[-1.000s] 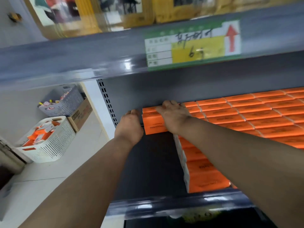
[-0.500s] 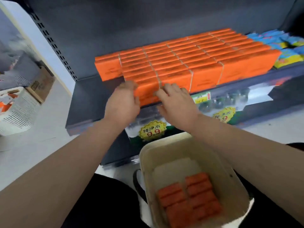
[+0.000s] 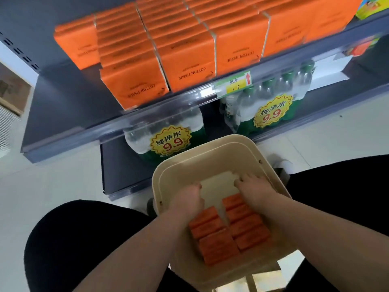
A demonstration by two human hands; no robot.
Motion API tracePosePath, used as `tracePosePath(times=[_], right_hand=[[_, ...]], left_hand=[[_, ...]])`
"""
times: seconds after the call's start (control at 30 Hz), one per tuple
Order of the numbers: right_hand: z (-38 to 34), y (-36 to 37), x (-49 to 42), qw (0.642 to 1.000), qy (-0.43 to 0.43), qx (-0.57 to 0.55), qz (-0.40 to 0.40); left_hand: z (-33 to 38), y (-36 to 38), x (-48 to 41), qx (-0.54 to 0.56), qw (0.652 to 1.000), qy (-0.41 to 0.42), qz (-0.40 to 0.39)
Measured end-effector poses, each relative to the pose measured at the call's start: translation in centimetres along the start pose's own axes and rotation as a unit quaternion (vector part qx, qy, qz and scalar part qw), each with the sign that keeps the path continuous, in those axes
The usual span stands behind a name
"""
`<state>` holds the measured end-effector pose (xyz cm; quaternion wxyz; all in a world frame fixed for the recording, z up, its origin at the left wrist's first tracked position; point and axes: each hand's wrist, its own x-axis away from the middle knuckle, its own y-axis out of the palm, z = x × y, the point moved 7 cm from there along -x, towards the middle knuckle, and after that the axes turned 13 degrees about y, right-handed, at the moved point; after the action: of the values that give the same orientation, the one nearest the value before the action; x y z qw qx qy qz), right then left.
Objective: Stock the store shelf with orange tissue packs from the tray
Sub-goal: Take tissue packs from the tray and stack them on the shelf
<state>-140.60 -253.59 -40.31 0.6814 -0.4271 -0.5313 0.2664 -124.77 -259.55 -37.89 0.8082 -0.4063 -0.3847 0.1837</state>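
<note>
Both hands are down in the tray (image 3: 210, 140), which sits at 6 o'clock between the person's knees. This is the picking-up step: fetching the next tissue packs to go on the shelf.

The tissue packs in the tray (image 3: 248, 230) lie flat in two short columns on its near half, and the far half shows the pale bottom. The left hand (image 3: 187, 201) is over the far end of the left column. Its fingers are bent down out of sight, so I cannot tell whether its grip has closed on a pack. The right hand (image 3: 256, 190) is at the far end of the right column with its fingers (image 3: 244, 180) spread and reaching past the packs to the bare bottom. That grip looks loose and has hold of nothing I can see.

At 12 o'clock the shelf (image 3: 63, 106) carries the stocked packs (image 3: 185, 60), standing in tight rows up to the front lip. A dark bare stretch lies at 10 o'clock, left of the rows. Bottled water (image 3: 168, 131) stands under the shelf, just beyond the tray.

Next, I judge each grip must close round the ends of a few packs and lift them together. They then go to the bare stretch at 10 o'clock, stood on edge and flush with the rows. Loose soft packs may slip apart if held by too few fingers.
</note>
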Motion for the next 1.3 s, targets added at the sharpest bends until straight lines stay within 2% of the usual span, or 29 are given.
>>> tracePosePath(times=[0.37, 0.63, 0.8, 0.97, 1.1, 1.3], right_hand=[[-2.7, 7.2, -5.6, 0.996, -0.039, 0.029, -0.078], [-2.5, 9.0, -7.2, 0.992, -0.018, 0.017, -0.121], [-3.0, 7.2, -7.1, 0.996, 0.013, 0.000, -0.087], [-3.9, 7.3, -6.5, 0.999, -0.014, 0.020, -0.043], [-3.4, 9.4, -5.9, 0.997, -0.036, 0.026, -0.060], [-2.6, 9.7, -6.9, 0.998, -0.009, 0.006, -0.069]], left_hand=[[-4.6, 6.9, -5.1, 0.008, 0.996, -0.028, -0.082], [-6.6, 9.8, -5.4, -0.023, 0.993, -0.039, -0.110], [-6.7, 10.3, -5.8, -0.025, 0.991, -0.046, -0.127], [-6.3, 11.6, -6.3, -0.019, 0.987, -0.039, -0.157], [-6.2, 13.0, -6.5, -0.044, 0.980, -0.027, -0.193], [-6.8, 12.7, -7.6, -0.114, 0.978, -0.012, -0.172]])
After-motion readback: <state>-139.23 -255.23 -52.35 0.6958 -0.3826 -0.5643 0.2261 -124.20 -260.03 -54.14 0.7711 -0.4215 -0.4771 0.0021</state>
